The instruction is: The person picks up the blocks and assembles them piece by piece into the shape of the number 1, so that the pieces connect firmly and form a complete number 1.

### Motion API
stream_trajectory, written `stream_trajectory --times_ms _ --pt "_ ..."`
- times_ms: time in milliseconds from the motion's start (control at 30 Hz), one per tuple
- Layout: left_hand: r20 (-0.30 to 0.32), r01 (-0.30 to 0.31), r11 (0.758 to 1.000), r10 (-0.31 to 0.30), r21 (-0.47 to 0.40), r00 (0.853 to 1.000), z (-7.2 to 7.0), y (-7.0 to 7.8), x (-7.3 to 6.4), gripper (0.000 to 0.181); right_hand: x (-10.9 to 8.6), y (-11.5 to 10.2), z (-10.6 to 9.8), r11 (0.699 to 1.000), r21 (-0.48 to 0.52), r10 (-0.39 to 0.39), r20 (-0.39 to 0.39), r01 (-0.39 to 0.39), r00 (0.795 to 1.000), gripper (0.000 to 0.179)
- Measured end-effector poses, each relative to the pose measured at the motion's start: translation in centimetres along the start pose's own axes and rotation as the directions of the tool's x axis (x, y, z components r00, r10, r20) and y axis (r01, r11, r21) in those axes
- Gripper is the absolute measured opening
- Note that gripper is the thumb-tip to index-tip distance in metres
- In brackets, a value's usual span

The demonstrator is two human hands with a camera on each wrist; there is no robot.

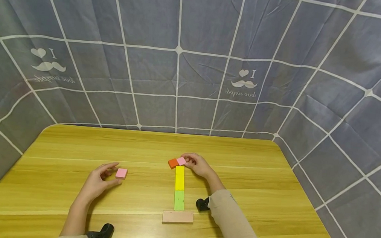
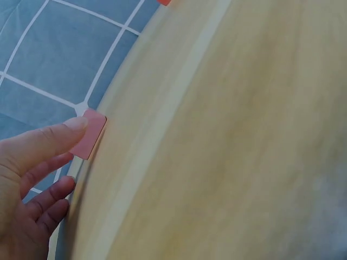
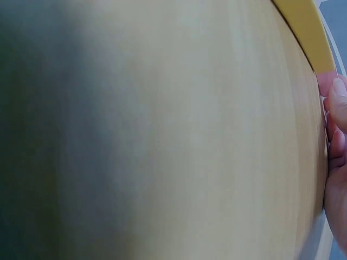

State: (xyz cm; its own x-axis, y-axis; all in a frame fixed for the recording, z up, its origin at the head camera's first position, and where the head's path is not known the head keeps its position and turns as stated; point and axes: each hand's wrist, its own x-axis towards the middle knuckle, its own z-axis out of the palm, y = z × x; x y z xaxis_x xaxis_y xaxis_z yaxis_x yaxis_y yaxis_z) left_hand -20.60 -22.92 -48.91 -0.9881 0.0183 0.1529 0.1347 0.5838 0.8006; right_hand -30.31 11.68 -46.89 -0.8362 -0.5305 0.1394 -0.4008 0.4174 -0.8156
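On the left of the table, my left hand (image 1: 95, 181) pinches a square pink block (image 1: 121, 173) between thumb and fingers. The left wrist view shows the thumb on this block's (image 2: 91, 135) face, low over the wood. Farther off near the middle, my right hand (image 1: 200, 166) pinches another pink block (image 1: 181, 161) at its right side. That block touches an orange-red block (image 1: 173, 163) on its left and the far end of a yellow block (image 1: 180, 178). A light green block (image 1: 179, 200) continues the line nearer me, meeting a beige-pink bar (image 1: 177, 217) laid crosswise.
The wooden table (image 1: 147, 145) has rounded far corners. Behind it and along both sides hangs a grey curtain (image 1: 154, 70) with white grid lines. Black wrist-worn devices (image 1: 101, 233) stick out beside both forearms, the right one close to the green block.
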Motion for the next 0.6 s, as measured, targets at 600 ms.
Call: stream_trajectory --times_ms 600 --pt "-0.015 0.016 0.999 -0.016 0.031 1.000 0.2 -1.1 0.1 0.049 0.0 0.0 0.1 1.000 -0.002 -0.002 0.003 0.002 1.000 0.028"
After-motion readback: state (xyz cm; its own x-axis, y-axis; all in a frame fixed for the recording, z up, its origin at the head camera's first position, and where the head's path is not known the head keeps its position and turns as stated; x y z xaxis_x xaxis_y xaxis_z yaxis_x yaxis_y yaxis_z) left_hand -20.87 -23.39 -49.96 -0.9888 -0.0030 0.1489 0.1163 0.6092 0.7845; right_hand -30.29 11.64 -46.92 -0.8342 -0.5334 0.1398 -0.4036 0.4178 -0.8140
